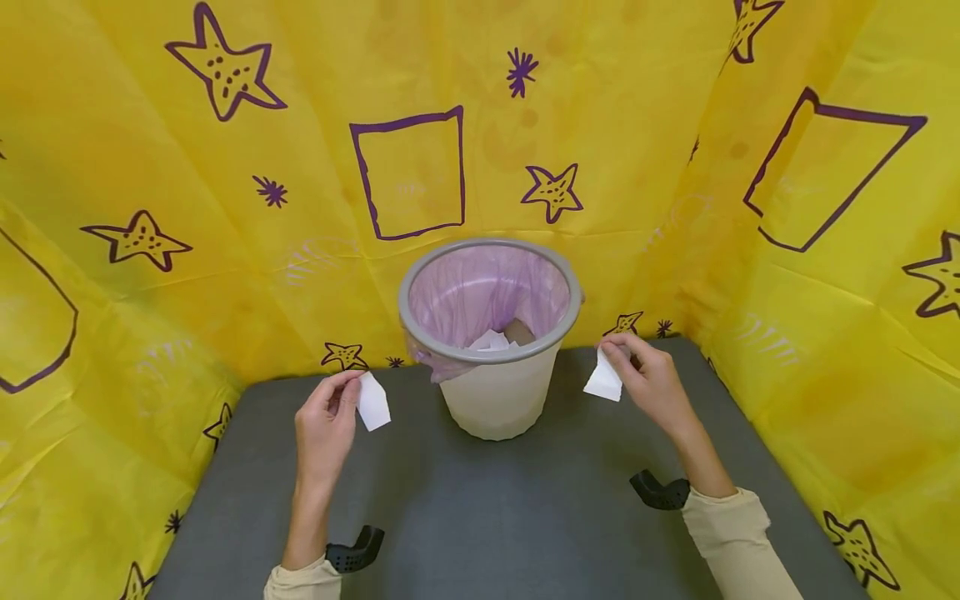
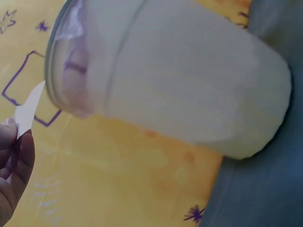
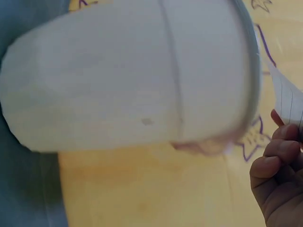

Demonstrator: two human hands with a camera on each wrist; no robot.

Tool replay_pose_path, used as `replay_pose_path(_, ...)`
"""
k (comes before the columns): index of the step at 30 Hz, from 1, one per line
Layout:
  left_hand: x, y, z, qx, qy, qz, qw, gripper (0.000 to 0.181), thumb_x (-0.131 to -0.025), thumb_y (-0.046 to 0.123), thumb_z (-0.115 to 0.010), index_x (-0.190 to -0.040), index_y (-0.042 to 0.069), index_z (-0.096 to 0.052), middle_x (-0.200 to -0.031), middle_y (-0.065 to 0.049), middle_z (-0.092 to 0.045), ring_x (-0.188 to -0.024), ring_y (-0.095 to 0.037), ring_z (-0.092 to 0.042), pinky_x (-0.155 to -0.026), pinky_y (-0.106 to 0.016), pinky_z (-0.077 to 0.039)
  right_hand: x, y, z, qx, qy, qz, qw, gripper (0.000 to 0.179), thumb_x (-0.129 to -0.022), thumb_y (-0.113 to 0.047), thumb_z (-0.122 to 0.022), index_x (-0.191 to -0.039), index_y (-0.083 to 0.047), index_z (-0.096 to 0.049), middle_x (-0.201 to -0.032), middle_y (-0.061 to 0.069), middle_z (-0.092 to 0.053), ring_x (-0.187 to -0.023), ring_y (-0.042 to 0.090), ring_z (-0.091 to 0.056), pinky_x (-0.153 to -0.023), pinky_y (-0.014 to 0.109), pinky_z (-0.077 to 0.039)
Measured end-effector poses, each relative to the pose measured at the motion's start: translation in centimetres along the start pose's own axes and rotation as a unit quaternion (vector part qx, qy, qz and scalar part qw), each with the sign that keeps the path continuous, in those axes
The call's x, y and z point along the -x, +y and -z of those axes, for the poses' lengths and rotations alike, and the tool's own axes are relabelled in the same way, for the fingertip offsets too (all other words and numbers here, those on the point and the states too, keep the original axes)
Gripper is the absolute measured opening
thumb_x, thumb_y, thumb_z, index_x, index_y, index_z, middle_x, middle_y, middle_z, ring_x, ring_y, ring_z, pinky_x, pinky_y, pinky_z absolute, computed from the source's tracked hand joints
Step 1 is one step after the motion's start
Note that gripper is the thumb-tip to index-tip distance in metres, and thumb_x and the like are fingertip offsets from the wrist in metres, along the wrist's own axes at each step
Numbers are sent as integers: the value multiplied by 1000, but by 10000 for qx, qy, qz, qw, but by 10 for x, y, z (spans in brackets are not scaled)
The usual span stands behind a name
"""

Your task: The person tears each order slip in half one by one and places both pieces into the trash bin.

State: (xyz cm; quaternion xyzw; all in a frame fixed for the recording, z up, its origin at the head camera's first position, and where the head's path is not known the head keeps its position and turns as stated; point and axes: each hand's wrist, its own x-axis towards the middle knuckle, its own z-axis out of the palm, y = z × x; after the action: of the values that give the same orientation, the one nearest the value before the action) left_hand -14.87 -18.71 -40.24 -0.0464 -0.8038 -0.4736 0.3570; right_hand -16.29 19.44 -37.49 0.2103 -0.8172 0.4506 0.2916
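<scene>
My left hand pinches a small piece of white paper by its upper edge, left of the bin. On the right side, my right hand pinches another white paper piece, which hangs below the fingertips. In the right wrist view this paper shows ruled lines. Between the hands stands a cream trash bin with a grey rim and a pinkish-purple liner. White paper scraps and a brown piece lie inside it. Neither held paper touches the bin in the head view.
The bin stands upright near the back of a dark grey table. Yellow cloth with purple stars and outlines encloses the back and both sides. Black wrist mounts sit on both forearms.
</scene>
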Motion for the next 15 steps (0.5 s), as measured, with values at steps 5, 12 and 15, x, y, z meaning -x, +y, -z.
replay_pose_path(5,-25,-22,19,-286,190,-77,9994,15,-89,2,-66,-101,-5,-71,-87,-19,-69,-66,8,-47,-61,-3,-38,-11,6,20,210,-60,-452,9987,9,-90,9,-58,-95,8,-65,-71,15,-57,-54,2,-39,-50,15,-32)
replay_pose_path(12,-37,-28,31,-545,73,36,9985,18,-91,11,-66,-104,1,-72,-91,-17,-70,-69,7,-49,-64,-3,-40,-16,10,29,26,-140,-561,9983,10,-91,8,-57,-97,9,-66,-76,5,-58,-57,5,-41,-52,18,-34)
replay_pose_path(15,-41,-24,33,-558,-19,149,9983,20,-92,14,-65,-105,0,-72,-92,-15,-70,-69,6,-50,-64,-3,-40,-19,12,28,-66,-123,-475,9988,10,-90,11,-57,-96,10,-65,-74,1,-57,-57,4,-42,-52,16,-34)
